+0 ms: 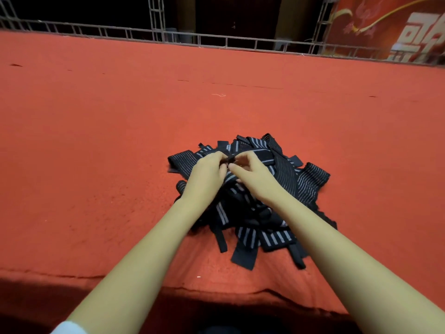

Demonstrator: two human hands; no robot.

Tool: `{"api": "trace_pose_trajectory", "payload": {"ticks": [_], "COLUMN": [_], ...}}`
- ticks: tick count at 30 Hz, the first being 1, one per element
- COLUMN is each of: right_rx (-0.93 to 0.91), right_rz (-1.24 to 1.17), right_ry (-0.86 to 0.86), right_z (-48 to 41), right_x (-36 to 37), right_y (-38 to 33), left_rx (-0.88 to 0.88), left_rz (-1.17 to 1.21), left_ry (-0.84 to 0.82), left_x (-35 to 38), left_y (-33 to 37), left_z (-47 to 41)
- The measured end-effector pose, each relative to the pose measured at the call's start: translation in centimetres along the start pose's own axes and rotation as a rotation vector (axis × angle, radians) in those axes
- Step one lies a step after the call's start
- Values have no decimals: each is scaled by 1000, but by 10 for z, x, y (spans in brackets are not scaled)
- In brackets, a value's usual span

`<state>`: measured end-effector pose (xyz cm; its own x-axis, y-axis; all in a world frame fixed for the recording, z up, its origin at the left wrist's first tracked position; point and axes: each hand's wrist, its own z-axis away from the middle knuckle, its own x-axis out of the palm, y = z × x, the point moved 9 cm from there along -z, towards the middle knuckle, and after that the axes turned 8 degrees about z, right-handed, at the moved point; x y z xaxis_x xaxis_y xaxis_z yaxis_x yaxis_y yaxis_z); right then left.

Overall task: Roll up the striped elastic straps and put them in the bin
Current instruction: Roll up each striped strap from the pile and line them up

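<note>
A heap of black elastic straps with white stripes (301, 182) lies on the red cloth-covered table (96, 141). Both hands are raised over the heap's far side. My left hand (207, 172) and my right hand (252, 174) pinch the dark end of one strap (230, 159) between their fingertips; the rest of that strap (230, 178) hangs between the wrists down into the heap. No bin is in view.
The table's near edge (168, 285) runs in front of my body. A metal truss railing (216, 42) borders the far edge, with a red banner (397, 27) behind it at the right. Loose threads (218, 94) lie on the cloth.
</note>
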<state>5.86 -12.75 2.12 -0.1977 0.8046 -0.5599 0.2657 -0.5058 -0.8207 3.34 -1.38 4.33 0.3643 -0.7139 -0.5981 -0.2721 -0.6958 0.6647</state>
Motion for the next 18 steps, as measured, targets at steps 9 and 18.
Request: {"api": "trace_pose_trajectory", "payload": {"ticks": [9,18], "right_rx": [31,149], "right_rz": [-330,-510], "right_ry": [150,21], "right_z": [102,192], "right_x": [6,15], "right_y": [-8,9], "left_rx": [204,-9], "left_rz": [-17,244], "left_ry": [-1,-27], "left_x": [-25,-41], "left_y": [46,53], "left_z": [96,173]}}
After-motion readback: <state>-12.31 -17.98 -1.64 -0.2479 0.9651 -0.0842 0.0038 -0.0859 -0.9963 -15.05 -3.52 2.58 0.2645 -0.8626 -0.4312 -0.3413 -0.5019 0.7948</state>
